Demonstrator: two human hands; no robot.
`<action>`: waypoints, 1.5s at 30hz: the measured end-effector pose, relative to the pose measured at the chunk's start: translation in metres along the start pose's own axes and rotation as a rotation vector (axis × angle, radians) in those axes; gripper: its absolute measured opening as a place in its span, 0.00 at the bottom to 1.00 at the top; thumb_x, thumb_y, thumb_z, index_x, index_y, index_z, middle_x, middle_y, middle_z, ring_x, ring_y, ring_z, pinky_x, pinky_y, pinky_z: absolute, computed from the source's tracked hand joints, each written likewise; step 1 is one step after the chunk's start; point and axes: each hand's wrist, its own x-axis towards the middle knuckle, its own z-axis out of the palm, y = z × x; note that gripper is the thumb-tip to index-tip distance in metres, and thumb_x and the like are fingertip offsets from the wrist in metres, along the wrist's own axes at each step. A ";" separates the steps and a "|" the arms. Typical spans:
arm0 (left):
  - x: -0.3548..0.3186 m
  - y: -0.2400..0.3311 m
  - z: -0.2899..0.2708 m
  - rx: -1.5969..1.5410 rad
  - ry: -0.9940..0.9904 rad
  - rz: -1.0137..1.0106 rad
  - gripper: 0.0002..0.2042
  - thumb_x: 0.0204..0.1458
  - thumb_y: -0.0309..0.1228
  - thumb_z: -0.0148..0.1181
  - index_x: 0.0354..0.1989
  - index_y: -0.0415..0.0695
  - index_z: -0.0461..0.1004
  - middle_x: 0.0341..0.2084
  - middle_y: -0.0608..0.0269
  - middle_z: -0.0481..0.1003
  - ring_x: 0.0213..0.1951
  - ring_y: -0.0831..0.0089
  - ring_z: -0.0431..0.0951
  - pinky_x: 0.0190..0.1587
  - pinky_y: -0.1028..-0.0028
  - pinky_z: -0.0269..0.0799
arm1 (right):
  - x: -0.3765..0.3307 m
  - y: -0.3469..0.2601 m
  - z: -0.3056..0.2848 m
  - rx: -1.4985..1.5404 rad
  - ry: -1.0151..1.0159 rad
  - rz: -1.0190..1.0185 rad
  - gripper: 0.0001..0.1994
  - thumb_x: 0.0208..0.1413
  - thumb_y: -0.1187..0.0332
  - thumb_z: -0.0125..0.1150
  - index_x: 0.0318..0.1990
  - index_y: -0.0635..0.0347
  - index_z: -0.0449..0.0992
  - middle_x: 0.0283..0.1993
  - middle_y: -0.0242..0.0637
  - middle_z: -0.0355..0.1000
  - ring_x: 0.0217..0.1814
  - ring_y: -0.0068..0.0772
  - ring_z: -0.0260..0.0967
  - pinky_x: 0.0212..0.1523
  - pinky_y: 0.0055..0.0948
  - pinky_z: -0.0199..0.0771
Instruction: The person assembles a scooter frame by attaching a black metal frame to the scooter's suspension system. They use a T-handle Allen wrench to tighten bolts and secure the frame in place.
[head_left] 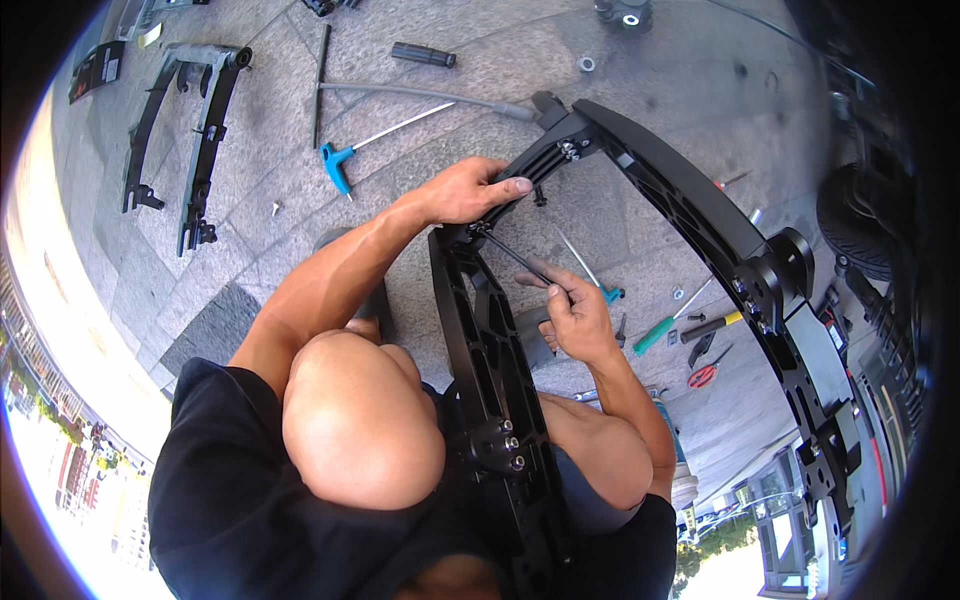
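Observation:
A large black metal frame [680,190] with cut-out side rails arches in front of me, one rail passing between my knees. My left hand [470,190] is wrapped over its near corner, thumb lying on the crosspiece. Pinched in the fingers of my right hand [575,318] is a thin dark hex key [515,256]. Its far end meets a bolt area at the corner joint, just below my left hand; whether it sits in a bolt head I cannot tell. Silver bolts [510,440] show on the near rail.
On the paving lie a blue T-handle hex key [338,168], a green-handled screwdriver [655,335], red-handled pliers [703,376] and a black cylinder [423,54]. A second black frame [205,140] rests at the left. A tyre [855,222] stands at the right.

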 end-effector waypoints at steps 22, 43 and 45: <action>0.001 -0.003 0.000 -0.048 -0.033 -0.061 0.28 0.57 0.54 0.54 0.42 0.35 0.76 0.23 0.62 0.73 0.29 0.77 0.69 0.34 0.70 0.68 | 0.005 -0.017 0.005 -0.404 0.005 -0.475 0.19 0.53 0.79 0.51 0.53 0.66 0.73 0.43 0.48 0.78 0.41 0.41 0.78 0.42 0.30 0.76; 0.000 -0.001 0.001 -0.084 -0.010 -0.011 0.27 0.57 0.53 0.54 0.40 0.35 0.75 0.23 0.65 0.72 0.29 0.78 0.68 0.34 0.71 0.67 | 0.006 -0.003 0.010 -0.275 -0.008 -0.331 0.15 0.59 0.75 0.47 0.51 0.67 0.74 0.36 0.43 0.79 0.33 0.26 0.76 0.36 0.24 0.75; 0.000 -0.002 0.000 -0.081 -0.022 -0.025 0.27 0.58 0.53 0.54 0.40 0.35 0.75 0.23 0.65 0.72 0.30 0.78 0.68 0.34 0.71 0.68 | 0.007 -0.001 0.012 -0.255 0.013 -0.321 0.15 0.58 0.75 0.48 0.50 0.66 0.74 0.36 0.43 0.79 0.33 0.27 0.76 0.36 0.25 0.74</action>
